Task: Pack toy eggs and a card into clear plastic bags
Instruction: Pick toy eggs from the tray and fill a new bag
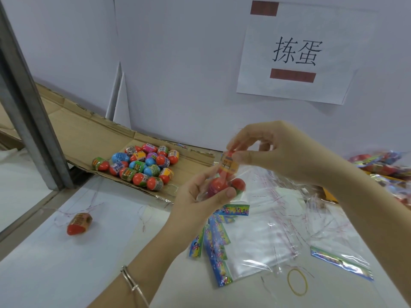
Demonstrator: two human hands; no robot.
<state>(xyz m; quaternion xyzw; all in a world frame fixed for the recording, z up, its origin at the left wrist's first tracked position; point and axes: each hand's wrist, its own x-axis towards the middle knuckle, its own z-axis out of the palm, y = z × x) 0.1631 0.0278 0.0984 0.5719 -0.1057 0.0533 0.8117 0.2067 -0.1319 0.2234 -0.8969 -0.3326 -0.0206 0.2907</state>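
Between the hands, the left hand [201, 197] grips the egg-filled bag [222, 187] while the right hand [273, 150] pinches an egg [229, 163].

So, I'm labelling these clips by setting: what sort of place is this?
Probably a hand-packing workstation: loose toy eggs heaped on flattened cardboard, a stack of clear plastic bags, and a printed sign taped to the partition.
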